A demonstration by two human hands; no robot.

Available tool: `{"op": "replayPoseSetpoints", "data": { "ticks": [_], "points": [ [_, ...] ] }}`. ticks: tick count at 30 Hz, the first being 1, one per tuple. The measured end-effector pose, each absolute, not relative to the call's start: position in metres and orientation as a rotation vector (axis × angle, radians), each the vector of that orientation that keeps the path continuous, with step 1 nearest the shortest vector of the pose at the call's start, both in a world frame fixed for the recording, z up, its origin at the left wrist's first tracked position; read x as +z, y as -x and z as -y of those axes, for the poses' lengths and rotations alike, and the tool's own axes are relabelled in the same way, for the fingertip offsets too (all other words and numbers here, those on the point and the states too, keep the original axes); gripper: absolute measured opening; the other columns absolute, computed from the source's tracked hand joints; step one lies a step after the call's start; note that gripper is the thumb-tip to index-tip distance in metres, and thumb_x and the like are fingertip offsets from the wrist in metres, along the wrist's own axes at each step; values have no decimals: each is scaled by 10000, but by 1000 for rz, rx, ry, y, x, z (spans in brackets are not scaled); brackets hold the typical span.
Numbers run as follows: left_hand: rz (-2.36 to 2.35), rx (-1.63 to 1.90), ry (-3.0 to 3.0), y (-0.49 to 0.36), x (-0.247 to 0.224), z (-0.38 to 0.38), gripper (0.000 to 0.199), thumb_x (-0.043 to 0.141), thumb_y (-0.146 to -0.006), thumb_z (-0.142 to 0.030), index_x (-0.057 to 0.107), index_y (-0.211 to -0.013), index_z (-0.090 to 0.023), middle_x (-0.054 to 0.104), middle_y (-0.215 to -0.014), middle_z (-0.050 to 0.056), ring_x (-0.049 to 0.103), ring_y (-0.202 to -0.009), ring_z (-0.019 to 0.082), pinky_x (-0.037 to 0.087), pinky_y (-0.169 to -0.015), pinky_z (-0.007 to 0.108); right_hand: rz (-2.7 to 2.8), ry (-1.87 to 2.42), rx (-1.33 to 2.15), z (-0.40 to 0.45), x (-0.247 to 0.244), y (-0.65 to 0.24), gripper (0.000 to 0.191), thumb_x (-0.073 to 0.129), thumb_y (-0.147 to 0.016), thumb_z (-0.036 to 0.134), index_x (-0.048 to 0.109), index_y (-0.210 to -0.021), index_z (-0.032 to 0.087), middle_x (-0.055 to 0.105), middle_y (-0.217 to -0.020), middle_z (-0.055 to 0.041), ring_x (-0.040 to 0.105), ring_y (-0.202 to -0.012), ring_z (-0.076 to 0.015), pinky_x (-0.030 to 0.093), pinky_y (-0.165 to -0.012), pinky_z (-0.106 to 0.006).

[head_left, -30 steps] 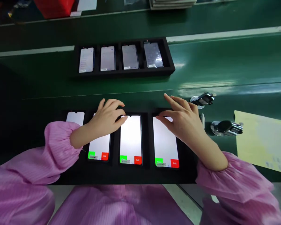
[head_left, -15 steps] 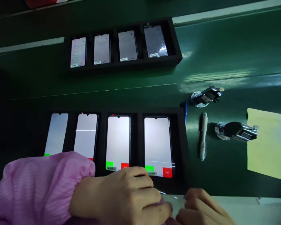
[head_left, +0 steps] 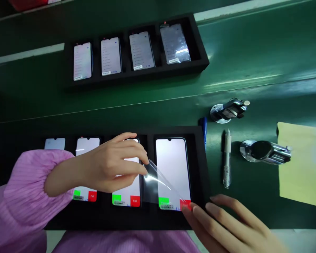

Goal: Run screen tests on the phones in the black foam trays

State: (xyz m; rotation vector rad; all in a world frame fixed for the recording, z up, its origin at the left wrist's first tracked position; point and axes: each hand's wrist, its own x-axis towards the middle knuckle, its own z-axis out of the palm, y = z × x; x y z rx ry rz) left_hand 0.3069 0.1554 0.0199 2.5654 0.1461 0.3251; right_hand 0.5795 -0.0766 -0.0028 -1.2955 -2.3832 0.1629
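A clear plastic film (head_left: 158, 180) stretches slantwise over the lower left of the rightmost lit phone (head_left: 171, 163). My left hand (head_left: 116, 163) pinches the film's upper left end, hovering over the neighbouring phone (head_left: 125, 202) and partly covering it. At the film's lower right end, by the phone's red "Fail" box, the fingertips of my right hand (head_left: 221, 221) close on the film. That phone lies screen up in a black tray (head_left: 201, 189), its screen white with green and red boxes at the bottom.
Another black tray (head_left: 147, 74) with several lit phones stands farther back. To the right are a white pen (head_left: 227, 158), a blue pen (head_left: 204, 131), two metal stands (head_left: 230, 109) and a yellow sheet (head_left: 302, 165). Two more phones (head_left: 88, 142) lie left, partly behind my arm.
Both hands have come up from the tray's front edge. My left hand has moved up and left, and the film now shows stretched between both hands over the tray.
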Motion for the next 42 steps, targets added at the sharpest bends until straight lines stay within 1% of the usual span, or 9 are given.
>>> {"op": "replayPoseSetpoints", "data": {
  "ticks": [5,8,13,19,28,32,35,39,42],
  "points": [
    [-494,317,-2773,-269,28,-124,318,651,-1088,-207,669,-1404,-227,788,-1310,83,747,-1244,233,520,-1247,499,2378,1207,170,43,-12,-592,235,517,-1078,47,724,-1089,157,764,-1018,-30,660,-901,-175,552,-869,-407],
    [-578,201,-2796,-240,22,-72,402,675,-1071,-588,712,-1311,-267,770,-1278,85,731,-1230,300,312,-1387,688,2089,1230,297,23,-31,-589,151,656,-1046,68,689,-1099,205,711,-942,-15,653,-792,-139,552,-703,-326],
    [-837,294,-2922,-219,-7,-19,335,829,-975,-558,729,-1193,-324,735,-1205,47,729,-1069,268,41,-1450,704,1745,1395,220,-13,-47,-577,183,732,-1015,93,637,-1020,249,714,-922,-11,697,-803,-151,553,-651,-303],
    [-948,395,-2861,-227,-8,-93,542,695,-990,-759,733,-1247,-283,664,-1367,112,631,-1260,377,213,-1318,878,1615,1465,247,-45,-51,-577,93,707,-1060,280,639,-1005,248,692,-911,-10,619,-713,-145,512,-612,-321],
    [-1253,375,-2715,-252,-6,-174,324,714,-1067,-495,832,-1126,-200,653,-1429,102,450,-1459,460,245,-1225,944,1522,1537,335,-46,-54,-573,125,629,-1069,363,608,-1019,251,707,-1020,-63,650,-798,-187,558,-730,-394],
    [-1210,485,-2665,-255,-8,-185,296,747,-1054,-487,841,-1010,-209,709,-1388,23,473,-1446,381,282,-1247,891,1536,1536,337,-48,-54,-572,117,628,-1065,346,601,-1007,248,715,-1038,-72,643,-795,-186,552,-730,-390],
    [-1077,601,-2639,-257,3,-174,182,787,-1020,-370,813,-909,-228,791,-1233,-4,612,-1325,304,451,-1230,702,1611,1519,344,-40,-42,-575,126,631,-1083,347,616,-1018,240,708,-974,-40,602,-698,-152,525,-666,-355],
    [-555,303,-2354,-246,29,-105,126,668,-1056,-117,744,-1041,-216,815,-986,-41,758,-896,112,618,-826,257,1955,1359,557,-8,-14,-582,204,622,-1125,390,722,-1045,231,707,-799,21,642,-582,-131,501,-520,-290],
    [-216,114,-2258,-229,33,-52,165,595,-1049,-63,720,-1094,-161,809,-981,6,749,-839,134,611,-770,266,2244,1194,553,20,-10,-584,271,540,-1172,376,776,-1129,250,814,-1024,-5,787,-797,-150,583,-567,-249]
  ]
}}
